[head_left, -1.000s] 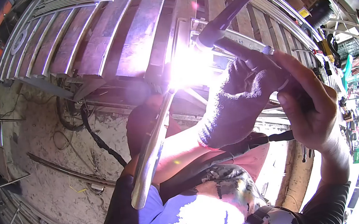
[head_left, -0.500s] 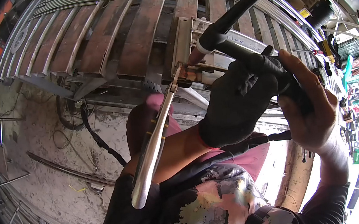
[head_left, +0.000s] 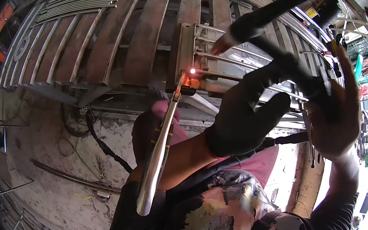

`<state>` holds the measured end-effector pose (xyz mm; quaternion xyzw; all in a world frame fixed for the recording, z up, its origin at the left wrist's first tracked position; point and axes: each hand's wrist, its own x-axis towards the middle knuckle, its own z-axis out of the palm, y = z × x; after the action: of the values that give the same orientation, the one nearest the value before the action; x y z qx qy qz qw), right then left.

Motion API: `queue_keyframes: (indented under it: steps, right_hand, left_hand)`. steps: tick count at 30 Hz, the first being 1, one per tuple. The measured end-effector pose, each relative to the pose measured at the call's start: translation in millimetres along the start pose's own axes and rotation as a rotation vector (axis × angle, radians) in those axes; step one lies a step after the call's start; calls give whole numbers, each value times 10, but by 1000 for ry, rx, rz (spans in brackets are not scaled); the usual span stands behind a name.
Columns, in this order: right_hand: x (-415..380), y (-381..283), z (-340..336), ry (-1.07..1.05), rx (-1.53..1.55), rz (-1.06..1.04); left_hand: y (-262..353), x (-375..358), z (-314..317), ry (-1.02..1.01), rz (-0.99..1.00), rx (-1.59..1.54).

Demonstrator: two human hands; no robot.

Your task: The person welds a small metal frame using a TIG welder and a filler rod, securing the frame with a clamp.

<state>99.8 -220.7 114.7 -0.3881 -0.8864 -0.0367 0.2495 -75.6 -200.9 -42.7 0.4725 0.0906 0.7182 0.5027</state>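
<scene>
A black TIG welding torch [head_left: 272,49] with a long back cap and a pinkish nozzle is tilted over the bench, blurred by motion. My bare right hand [head_left: 336,117] has its handle between thumb and raised fingers. My left hand [head_left: 248,114], in a dark glove, is beside the handle; its thumb stands apart from the fingers, whose tips overlap the torch. Below the nozzle, a small spot glows on the metal frame [head_left: 183,50], with orange light around it. Silver locking pliers [head_left: 155,178] hang at the frame's corner, their jaws at the glowing area.
The slatted metal bench [head_left: 144,37] carries thin metal rods [head_left: 79,6] at the far left. A black cable [head_left: 103,145] and a curved metal strip [head_left: 69,175] lie over the floor on the left. Boxes and tools crowd the right side.
The torch has swung up and to the right, its nozzle away from the joint, where a glowing spot now shows. My right hand moved right; my left thumb has spread from the handle.
</scene>
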Motion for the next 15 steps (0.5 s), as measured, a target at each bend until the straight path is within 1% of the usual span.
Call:
queue_keyframes:
  steps: [1, 3, 4, 7, 8, 12, 15]
  right_hand:
    - [-73, 41, -119, 27, -42, 42]
    - [-241, 142, -420, 87, -135, 143]
    - [-351, 200, -608, 115, -201, 203]
    - [-720, 305, -1186, 177, -402, 378]
    - [-850, 308, -1369, 187, -471, 435]
    - [-1416, 142, -2025, 202, -725, 635]
    - [-1768, -121, -2347, 188, -877, 765]
  left_hand:
    - [132, 10, -68, -131, -76, 256]
    - [41, 44, -77, -255, 173, 437]
    - [33, 72, -82, -317, 172, 441]
    - [-62, 41, -52, -472, 293, 672]
    - [-52, 57, -14, -519, 303, 796]
    - [-118, 32, 41, -607, 367, 956]
    - [-116, -5, 81, -626, 392, 835]
